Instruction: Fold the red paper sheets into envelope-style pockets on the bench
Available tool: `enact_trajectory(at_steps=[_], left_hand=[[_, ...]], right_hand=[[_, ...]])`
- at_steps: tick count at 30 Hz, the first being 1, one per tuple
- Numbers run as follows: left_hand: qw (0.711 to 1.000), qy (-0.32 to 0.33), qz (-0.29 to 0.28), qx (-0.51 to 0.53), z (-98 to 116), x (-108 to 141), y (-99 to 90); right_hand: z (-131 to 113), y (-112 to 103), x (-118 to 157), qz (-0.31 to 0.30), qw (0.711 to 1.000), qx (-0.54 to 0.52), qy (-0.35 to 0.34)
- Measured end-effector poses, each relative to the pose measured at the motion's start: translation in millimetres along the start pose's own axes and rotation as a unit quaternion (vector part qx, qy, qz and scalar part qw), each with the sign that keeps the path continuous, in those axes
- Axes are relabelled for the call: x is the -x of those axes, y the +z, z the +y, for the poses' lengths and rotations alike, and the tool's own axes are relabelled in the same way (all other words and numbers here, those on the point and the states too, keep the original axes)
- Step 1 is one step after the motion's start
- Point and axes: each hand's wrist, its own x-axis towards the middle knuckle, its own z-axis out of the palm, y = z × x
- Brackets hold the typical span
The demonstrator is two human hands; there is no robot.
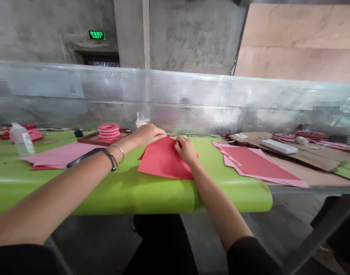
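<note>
A red sheet of paper (160, 162) lies in front of me on the green table cover, its near edge slightly raised. At the sheet's far left corner, my left hand (150, 135) has its fingers pressed together on the paper. My right hand (186, 149) is closed, thumb against curled fingers, at the sheet's right side. A bit of red paper shows just beyond the right wrist. The exact grip of the right fingertips is partly hidden. A white container (142, 122) stands behind my left hand.
Pink sheets (58, 154) and a dark phone (84, 157) lie left, near a clear bottle (21, 139). Red-and-white rings (108, 132) are stacked on a brown tray (87, 139). Red and pink sheets (257, 162) and a white power strip (279, 146) lie right. A perforated metal screen (163, 91) stands behind.
</note>
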Motion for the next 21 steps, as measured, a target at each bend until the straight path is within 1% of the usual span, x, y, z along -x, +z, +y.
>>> enact_trajectory(at_steps=[2, 3, 5, 7, 9, 13, 15, 17, 19, 21], left_hand=[[0.999, 0.001, -0.021, -0.049, 1, 1, -16.2], [0.995, 0.005, -0.046, -0.085, 2, 2, -25.5], [0.991, 0.000, -0.065, -0.121, 3, 6, -44.7], [0.988, -0.013, -0.060, -0.142, 1, 10, -62.6], [0.985, -0.026, -0.054, -0.160, -6, 14, -78.1], [0.973, -0.057, -0.037, -0.221, -24, 23, -101.6], [0.960, -0.074, -0.034, -0.267, -31, 26, -108.9], [0.948, -0.072, -0.035, -0.309, -32, 28, -111.2], [0.941, -0.040, -0.029, -0.334, -29, 28, -106.8], [0.940, 0.010, -0.019, -0.341, -20, 27, -95.9]], right_hand=[[2, -2, -1, 0.010, 1.000, -0.006, 0.016], [2, -2, -1, 0.013, 1.000, -0.008, 0.023], [3, -3, -1, 0.018, 0.999, -0.013, 0.038], [4, -2, -2, 0.020, 0.998, -0.016, 0.051], [6, -1, -2, 0.025, 0.997, -0.018, 0.065], [15, 3, 0, 0.061, 0.991, -0.012, 0.122], [19, 4, 1, 0.089, 0.985, -0.010, 0.145], [19, 5, 1, 0.116, 0.983, -0.012, 0.140], [16, 6, 0, 0.133, 0.985, -0.014, 0.109], [11, 6, 0, 0.141, 0.987, -0.015, 0.070]])
